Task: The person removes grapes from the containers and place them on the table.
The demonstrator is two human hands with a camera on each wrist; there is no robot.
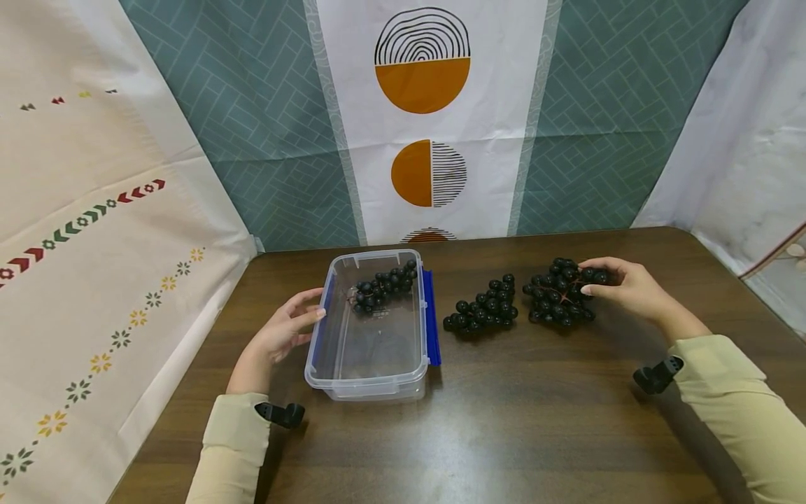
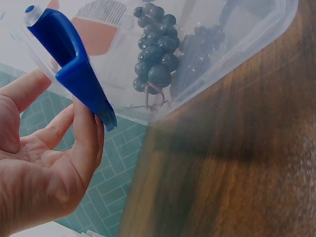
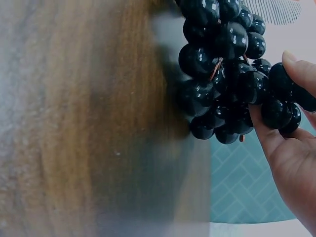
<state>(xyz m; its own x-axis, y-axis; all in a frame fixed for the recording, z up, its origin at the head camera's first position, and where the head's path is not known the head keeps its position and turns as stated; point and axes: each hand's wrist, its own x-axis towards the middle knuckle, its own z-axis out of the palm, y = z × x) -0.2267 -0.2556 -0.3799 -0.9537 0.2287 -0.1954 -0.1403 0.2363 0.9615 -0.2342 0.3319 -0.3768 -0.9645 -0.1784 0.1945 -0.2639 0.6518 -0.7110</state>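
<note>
A clear plastic food container with blue side latches stands on the table, holding one bunch of black grapes towards its far end. My left hand grips the container's left side, thumb at the rim; in the left wrist view its fingers pass behind a blue latch. To the right, my right hand pinches the edge of another bunch of black grapes between thumb and fingers. Close up, that bunch shows reddish stems among glossy grapes. Between it and the container lies a third grape bunch.
The brown wooden table carries everything. A patterned cloth backdrop hangs behind its far edge, with pale cloths at the left and right. A second blue latch hangs along the container's right side.
</note>
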